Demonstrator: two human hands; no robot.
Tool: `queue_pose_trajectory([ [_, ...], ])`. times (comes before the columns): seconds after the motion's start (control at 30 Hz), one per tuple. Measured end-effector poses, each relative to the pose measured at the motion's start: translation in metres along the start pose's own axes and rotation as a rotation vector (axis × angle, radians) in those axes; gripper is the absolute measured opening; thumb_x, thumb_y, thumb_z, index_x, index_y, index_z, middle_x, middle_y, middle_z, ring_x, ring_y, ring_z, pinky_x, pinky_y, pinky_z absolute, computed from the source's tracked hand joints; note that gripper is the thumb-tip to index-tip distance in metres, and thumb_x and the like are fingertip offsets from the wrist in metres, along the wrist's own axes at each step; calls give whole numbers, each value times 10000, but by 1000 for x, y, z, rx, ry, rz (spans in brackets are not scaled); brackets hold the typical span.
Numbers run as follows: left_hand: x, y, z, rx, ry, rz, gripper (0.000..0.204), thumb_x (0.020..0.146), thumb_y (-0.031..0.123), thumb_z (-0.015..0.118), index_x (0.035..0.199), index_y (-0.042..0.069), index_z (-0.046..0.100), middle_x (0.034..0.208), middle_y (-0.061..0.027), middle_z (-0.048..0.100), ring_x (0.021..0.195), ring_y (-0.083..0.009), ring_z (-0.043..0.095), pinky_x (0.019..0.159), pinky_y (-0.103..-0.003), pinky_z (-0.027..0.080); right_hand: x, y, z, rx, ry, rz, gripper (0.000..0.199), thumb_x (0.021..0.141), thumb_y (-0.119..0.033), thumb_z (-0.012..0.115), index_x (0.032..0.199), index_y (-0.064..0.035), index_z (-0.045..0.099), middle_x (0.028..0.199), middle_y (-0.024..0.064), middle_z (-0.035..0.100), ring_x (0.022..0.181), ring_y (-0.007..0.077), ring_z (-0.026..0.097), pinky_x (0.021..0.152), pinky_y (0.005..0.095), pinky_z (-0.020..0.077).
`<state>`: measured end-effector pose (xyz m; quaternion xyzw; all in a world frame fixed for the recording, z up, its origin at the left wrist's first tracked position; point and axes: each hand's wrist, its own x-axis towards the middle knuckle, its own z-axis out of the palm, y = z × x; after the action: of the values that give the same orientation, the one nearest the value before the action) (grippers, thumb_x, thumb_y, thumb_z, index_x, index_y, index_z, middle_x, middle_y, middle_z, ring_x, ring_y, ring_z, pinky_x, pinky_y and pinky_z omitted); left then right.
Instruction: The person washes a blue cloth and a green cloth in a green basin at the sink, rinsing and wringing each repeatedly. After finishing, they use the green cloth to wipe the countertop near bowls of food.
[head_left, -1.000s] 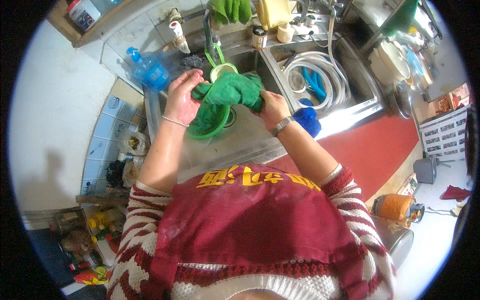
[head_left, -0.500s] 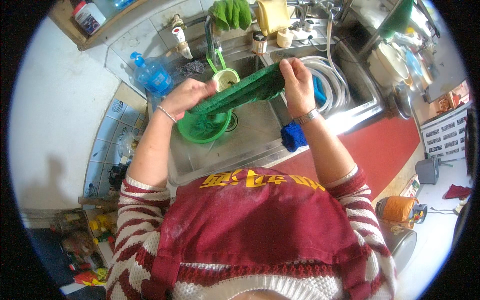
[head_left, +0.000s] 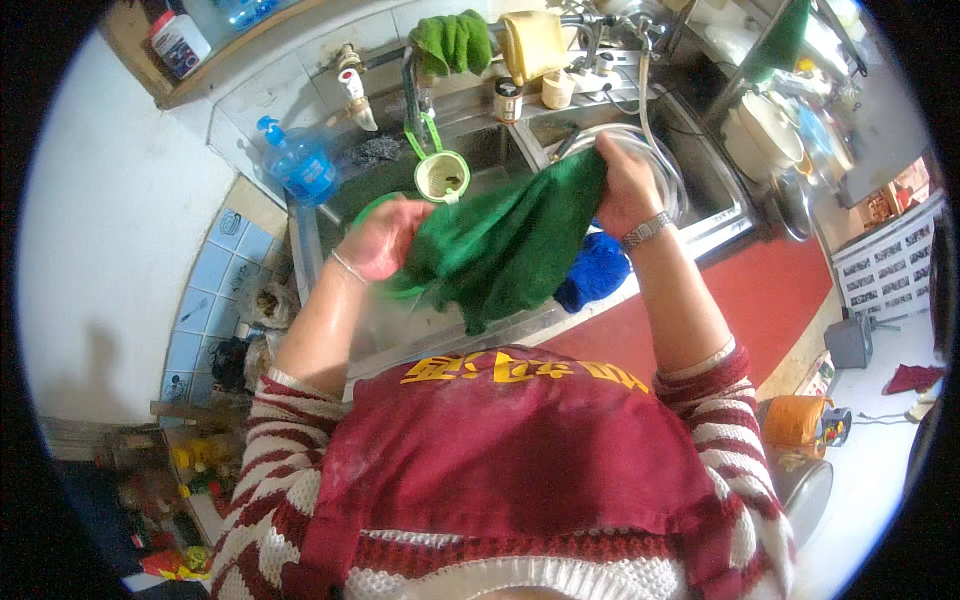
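Observation:
Between my two hands a dark green cloth (head_left: 510, 245) hangs spread out above the sink's front edge. My left hand (head_left: 385, 237), a little blurred, is closed on the cloth's left end. At the upper right corner, my right hand (head_left: 628, 185) pinches it. Behind the left hand and the cloth sits a green basin (head_left: 372, 208), mostly hidden. A light green strainer (head_left: 441, 175) hangs by its handle from the faucet, just beyond the cloth. Close below my right hand, a bright blue cloth (head_left: 592, 275) drapes over the sink's edge.
A coiled clear hose (head_left: 665, 180) lies in the right bowl of the steel sink (head_left: 720, 212). On the left stands a blue pump bottle (head_left: 300, 165). Green (head_left: 452, 42) and yellow cloths (head_left: 533, 45) hang along the back pipe. A red counter surface (head_left: 735, 300) extends to the right.
The green cloth has gone from a stretched, folded strip to a wider, hanging sheet, nearer to me. My right hand has moved right and slightly down; my left hand has come lower.

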<state>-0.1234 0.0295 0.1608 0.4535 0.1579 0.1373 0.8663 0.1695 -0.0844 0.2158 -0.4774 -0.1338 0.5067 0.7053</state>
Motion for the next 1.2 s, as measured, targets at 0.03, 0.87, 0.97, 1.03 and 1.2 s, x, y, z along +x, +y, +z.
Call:
queue_pose_trajectory([
  [0.03,-2,-4,0,113,108,-74,619,749,348,782,1172,-50,569,1067,-75,658,956,-134,617,868,-267,480,1,5,-8,24,79,51,242,953,-219,563,973,22,582,841,109,637,708,251,634,664,391,537],
  [0.87,-14,-21,20,-34,222,112,381,821,43,691,1173,-48,579,1102,-138,668,980,-244,662,909,-387,517,-14,-8,-70,5,7,164,148,886,-20,536,963,102,571,916,194,637,860,323,642,838,439,524],
  [0.97,-22,10,32,708,466,142,308,813,23,685,1106,-39,617,1019,-105,678,893,-197,659,825,-357,535,-11,-17,-76,-59,-176,-106,146,867,-21,598,979,68,574,895,152,648,774,258,657,706,381,562],
  [1.03,-20,34,37,753,604,21,262,828,55,691,1071,-27,636,970,-81,681,832,-172,654,750,-350,546,-11,-24,-75,-324,-104,-391,200,847,-55,664,1002,36,576,888,141,657,743,224,655,634,326,554],
  [1.2,-8,45,24,721,857,94,329,861,150,702,1140,-1,614,985,-69,671,801,-169,650,653,-337,541,-9,-31,-69,-937,146,-598,256,879,-144,655,1074,13,602,844,132,666,718,159,636,612,268,521],
])
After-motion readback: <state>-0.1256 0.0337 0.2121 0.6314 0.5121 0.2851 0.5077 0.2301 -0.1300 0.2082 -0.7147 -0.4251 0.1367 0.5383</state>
